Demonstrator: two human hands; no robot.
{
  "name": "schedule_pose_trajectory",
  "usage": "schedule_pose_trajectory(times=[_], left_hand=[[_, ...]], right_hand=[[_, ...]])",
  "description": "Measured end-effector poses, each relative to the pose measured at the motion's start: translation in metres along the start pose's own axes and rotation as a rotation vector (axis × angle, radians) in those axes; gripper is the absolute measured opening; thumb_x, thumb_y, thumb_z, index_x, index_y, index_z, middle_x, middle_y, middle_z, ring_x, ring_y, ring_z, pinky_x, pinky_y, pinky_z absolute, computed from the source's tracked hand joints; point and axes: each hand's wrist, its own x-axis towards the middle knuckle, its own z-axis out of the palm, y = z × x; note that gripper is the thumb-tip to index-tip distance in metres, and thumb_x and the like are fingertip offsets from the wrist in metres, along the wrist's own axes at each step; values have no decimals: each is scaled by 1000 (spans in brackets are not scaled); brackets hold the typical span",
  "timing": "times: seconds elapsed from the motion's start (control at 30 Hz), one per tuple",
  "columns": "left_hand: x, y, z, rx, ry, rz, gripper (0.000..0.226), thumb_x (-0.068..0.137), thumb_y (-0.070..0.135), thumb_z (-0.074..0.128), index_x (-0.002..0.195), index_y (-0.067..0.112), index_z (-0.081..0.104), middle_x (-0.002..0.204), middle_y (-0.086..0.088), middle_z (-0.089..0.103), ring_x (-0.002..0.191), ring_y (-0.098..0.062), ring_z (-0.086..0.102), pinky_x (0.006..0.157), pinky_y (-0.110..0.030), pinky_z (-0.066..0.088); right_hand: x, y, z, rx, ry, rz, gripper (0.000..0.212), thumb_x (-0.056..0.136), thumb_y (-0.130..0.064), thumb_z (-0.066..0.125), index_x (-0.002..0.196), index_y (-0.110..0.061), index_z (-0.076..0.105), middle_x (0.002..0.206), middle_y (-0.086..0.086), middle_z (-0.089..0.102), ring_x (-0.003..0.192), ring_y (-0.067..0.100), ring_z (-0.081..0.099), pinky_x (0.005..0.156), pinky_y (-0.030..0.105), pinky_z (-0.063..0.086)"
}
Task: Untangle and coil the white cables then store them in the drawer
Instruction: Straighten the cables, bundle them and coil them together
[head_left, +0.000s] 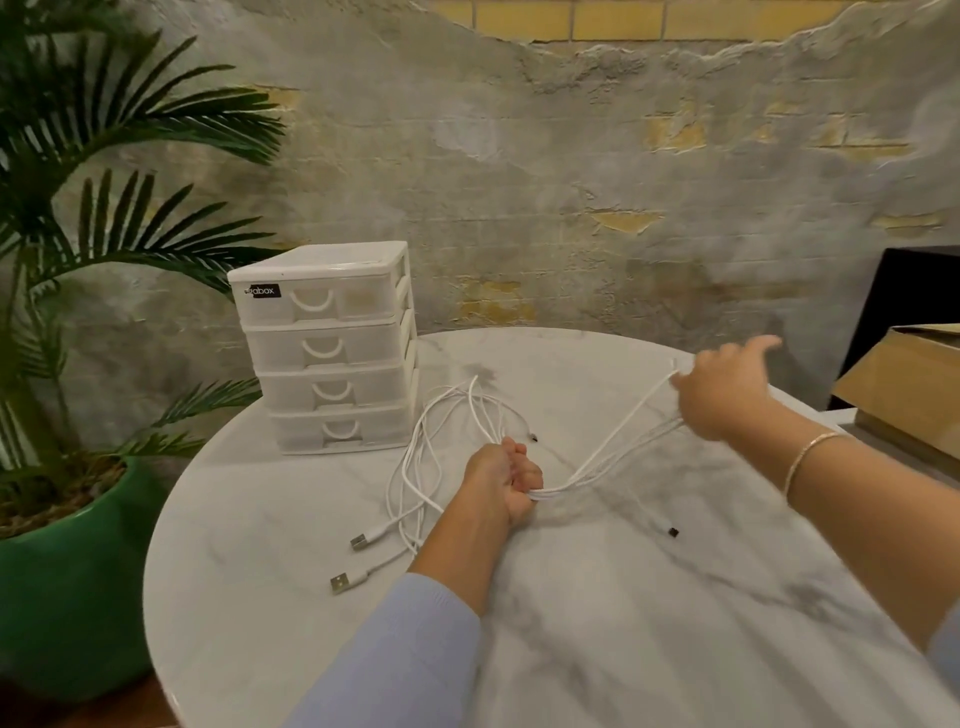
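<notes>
The left hand (506, 480) in the middle of the frame squeezes a bunch of white cables (597, 462). The right hand (719, 392), at the right, pulls their far strands up tight. Loose loops lie on the round table (623, 623). The drawer box (327, 348) sits upper left, all drawers closed.

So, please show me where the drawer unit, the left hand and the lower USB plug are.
drawer unit (332, 387): head view, third drawer front.
left hand (501, 478): head view, back of the fist.
lower USB plug (340, 583): head view, metal tip.
</notes>
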Motion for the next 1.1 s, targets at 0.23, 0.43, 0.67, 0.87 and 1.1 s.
schedule_pose_trajectory(times=[0.23, 0.43, 0.67, 0.87, 1.1], left_hand=[[-1, -1, 1, 36, 34, 37, 38, 103, 12, 25, 67, 9, 35, 29, 5, 22, 19, -5, 18, 24, -11, 11], [0, -2, 0, 69, 33, 50, 37, 104, 14, 26, 69, 9, 36, 29, 5, 23, 19, -5, 19, 24, -10, 12], [1, -3, 1, 67, 31, 60, 37, 104, 14, 26, 69, 9, 35, 29, 5, 21, 19, -4, 18, 24, -11, 10], [3, -4, 1, 60, 36, 57, 37, 104, 13, 26, 68, 9, 36, 30, 5, 22, 19, -4, 18, 23, -11, 10], [4, -4, 0, 66, 29, 52, 37, 104, 16, 27, 69, 9, 36, 30, 5, 22, 19, -4, 18, 23, -11, 10]], right_hand=[[21, 49, 10, 428, 71, 229, 65, 95, -15, 37, 150, -33, 8, 127, 18, 38, 108, 39, 51, 80, 44, 51], [11, 44, -7, 630, -304, 127, 66, 80, -18, 74, 136, -5, 42, 134, 16, 46, 94, 31, 62, 80, 40, 53], [13, 58, -38, 923, 43, 57, 20, 95, -10, 48, 97, 0, 64, 84, 6, 62, 78, 23, 63, 73, 29, 52], [27, 69, -49, 998, 474, 97, 31, 90, 0, 45, 115, 2, 63, 134, 26, 48, 129, 34, 38, 110, 31, 20], [40, 87, -51, 684, 379, 66, 29, 93, -20, 52, 118, -8, 59, 139, 19, 43, 127, 38, 42, 109, 61, 24]])
